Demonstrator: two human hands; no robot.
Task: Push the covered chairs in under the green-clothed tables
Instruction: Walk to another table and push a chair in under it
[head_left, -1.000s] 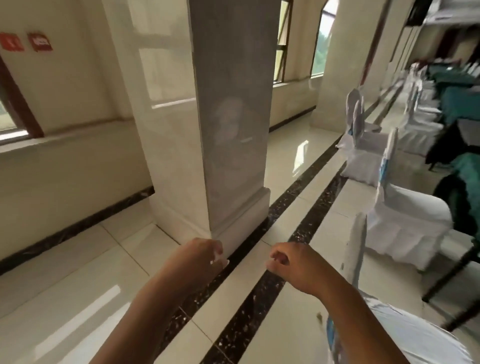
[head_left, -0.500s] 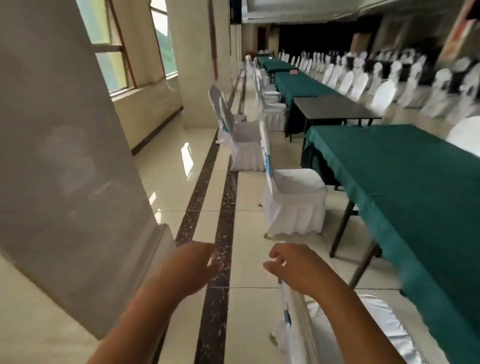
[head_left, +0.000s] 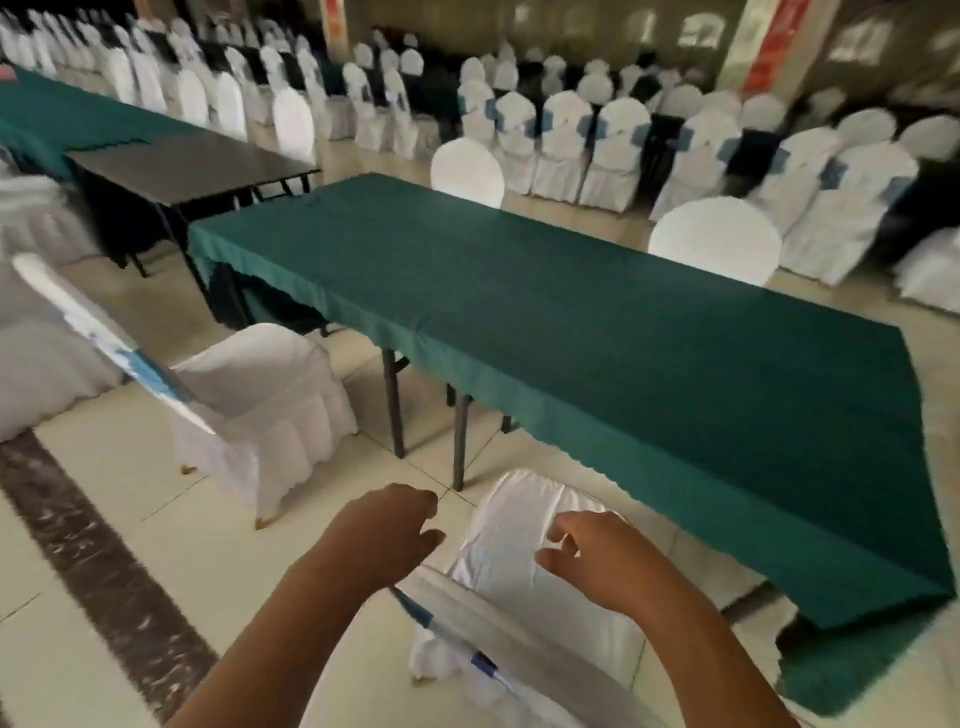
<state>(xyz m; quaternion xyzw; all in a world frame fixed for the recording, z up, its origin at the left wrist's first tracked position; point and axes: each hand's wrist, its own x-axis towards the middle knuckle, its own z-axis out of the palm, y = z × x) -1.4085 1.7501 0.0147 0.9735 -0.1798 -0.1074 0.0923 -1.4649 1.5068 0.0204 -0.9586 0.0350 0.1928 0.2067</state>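
Note:
A long green-clothed table (head_left: 597, 322) runs from centre left to the right edge. Directly below me stands a white covered chair (head_left: 514, 540) with a blue sash, its seat facing the table and a gap of floor between them. My left hand (head_left: 384, 530) hovers over the chair's back at its left end, fingers loosely curled, holding nothing. My right hand (head_left: 592, 556) hangs above the seat, fingers curled and apart, also empty. A second covered chair (head_left: 260, 395) stands to the left, pulled out from the table and angled.
A bare dark table (head_left: 192, 166) and another green-clothed table (head_left: 62, 119) continue the row at the back left. Rows of white covered chairs (head_left: 597, 135) fill the far side of the room. A dark marble floor strip (head_left: 88, 556) runs behind the chairs.
My view has swung right, away from the pillar and window wall, onto the green table. Both hands now hover over the nearest chair rather than over the floor.

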